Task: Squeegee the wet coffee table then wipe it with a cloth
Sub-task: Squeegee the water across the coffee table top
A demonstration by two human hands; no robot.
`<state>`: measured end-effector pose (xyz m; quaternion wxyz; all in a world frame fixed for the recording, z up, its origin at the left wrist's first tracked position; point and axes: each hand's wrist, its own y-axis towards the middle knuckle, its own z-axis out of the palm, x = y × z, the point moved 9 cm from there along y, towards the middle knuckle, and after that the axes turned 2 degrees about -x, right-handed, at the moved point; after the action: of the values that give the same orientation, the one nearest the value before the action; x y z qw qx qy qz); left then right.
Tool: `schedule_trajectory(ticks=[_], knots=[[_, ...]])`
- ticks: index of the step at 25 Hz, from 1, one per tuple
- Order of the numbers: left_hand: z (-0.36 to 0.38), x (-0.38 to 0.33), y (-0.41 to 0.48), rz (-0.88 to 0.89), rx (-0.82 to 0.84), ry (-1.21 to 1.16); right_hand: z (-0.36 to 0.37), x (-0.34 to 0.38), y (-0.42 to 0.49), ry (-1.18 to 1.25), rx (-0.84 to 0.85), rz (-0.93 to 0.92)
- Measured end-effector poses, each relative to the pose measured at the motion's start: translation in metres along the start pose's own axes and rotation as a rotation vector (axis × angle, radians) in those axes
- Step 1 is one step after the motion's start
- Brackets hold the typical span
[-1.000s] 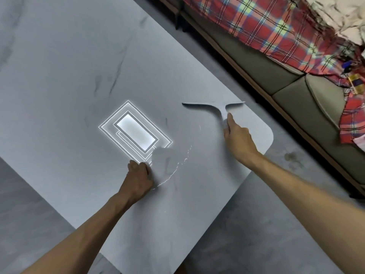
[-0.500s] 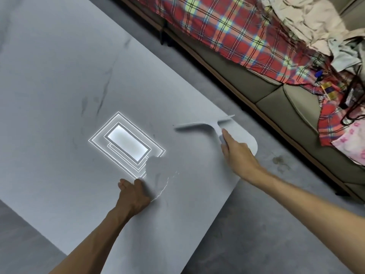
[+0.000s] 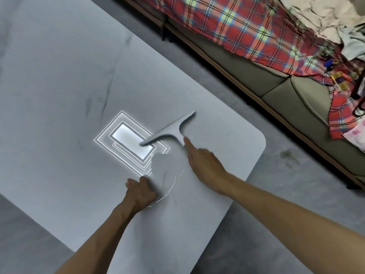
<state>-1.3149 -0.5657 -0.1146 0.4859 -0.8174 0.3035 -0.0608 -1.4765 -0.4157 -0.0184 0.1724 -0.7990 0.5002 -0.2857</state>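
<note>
A grey marble-look coffee table (image 3: 59, 95) fills the left and middle of the head view, with a ceiling light mirrored in its glossy top. My right hand (image 3: 203, 161) grips the handle of a grey T-shaped squeegee (image 3: 171, 129), index finger stretched along the handle. The blade is tilted and sits over the light's reflection, near the table's right end. My left hand (image 3: 141, 191) is closed on a grey cloth (image 3: 164, 167) that lies flat on the table just below the squeegee. A thin bright water line curves along the cloth's right side.
A low sofa (image 3: 286, 91) runs along the right, covered with a red plaid blanket (image 3: 227, 22) and loose clothes. A strip of grey floor (image 3: 266, 194) separates it from the table's rounded right corner (image 3: 258, 139).
My right hand has swung the squeegee left and inward from the table's right edge, turning the blade diagonal over the light's reflection. My left hand stays on the cloth.
</note>
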Motion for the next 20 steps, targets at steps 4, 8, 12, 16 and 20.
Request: schedule_trajectory(ticks=[4, 8, 12, 16, 20], knots=[[0.002, 0.003, -0.003, 0.051, 0.083, -0.024, 0.036, -0.006, -0.079, -0.261, 0.135, -0.154], [0.000, 0.004, -0.006, 0.066, 0.092, -0.055, 0.018, -0.028, -0.079, -0.310, 0.220, -0.128], [0.003, 0.004, -0.004, 0.091, 0.093, -0.058, -0.041, -0.041, -0.039, -0.037, 0.054, -0.046], [0.005, 0.003, -0.003, 0.104, 0.073, -0.021, -0.083, -0.095, 0.013, -0.056, -0.183, 0.222], [0.006, 0.005, -0.001, 0.108, 0.046, 0.023, -0.047, -0.113, -0.011, -0.002, -0.173, 0.329]])
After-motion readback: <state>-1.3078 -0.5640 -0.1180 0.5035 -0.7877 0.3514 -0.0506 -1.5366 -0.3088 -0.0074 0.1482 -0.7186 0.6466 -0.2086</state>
